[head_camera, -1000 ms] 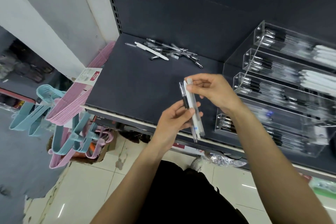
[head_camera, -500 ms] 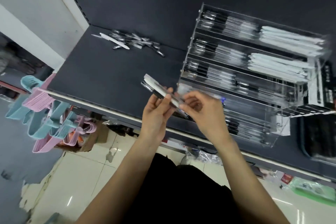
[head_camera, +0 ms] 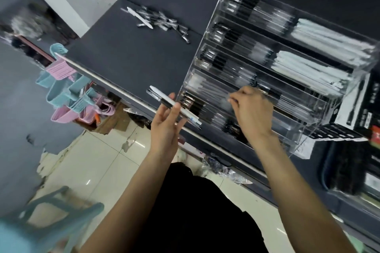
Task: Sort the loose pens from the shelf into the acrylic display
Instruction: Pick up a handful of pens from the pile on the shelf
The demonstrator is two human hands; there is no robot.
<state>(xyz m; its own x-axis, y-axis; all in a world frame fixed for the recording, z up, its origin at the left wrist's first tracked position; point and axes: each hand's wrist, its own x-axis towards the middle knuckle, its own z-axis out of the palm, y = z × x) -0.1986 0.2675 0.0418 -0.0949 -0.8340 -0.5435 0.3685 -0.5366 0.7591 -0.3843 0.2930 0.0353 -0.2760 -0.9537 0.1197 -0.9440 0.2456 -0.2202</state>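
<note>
A pile of loose pens [head_camera: 158,19] lies at the back of the dark shelf [head_camera: 123,55]. The tiered acrylic display [head_camera: 273,63] stands on the shelf's right side, its rows holding black and white pens. My left hand [head_camera: 167,123] holds a white pen and a dark pen [head_camera: 164,98] together, just left of the display's lowest row. My right hand [head_camera: 253,109] is over the display's lower rows, fingers curled and pinched; the blur hides whether a pen is in them.
Pink and blue plastic hangers [head_camera: 67,92] hang below the shelf's left front edge. Black boxed goods [head_camera: 357,109] sit right of the display. A blue stool [head_camera: 51,209] blurs in at bottom left above the tiled floor [head_camera: 115,172].
My right hand left the pens in my left hand and moved right, over the display's lower rows. The view swung toward the display and rolled.
</note>
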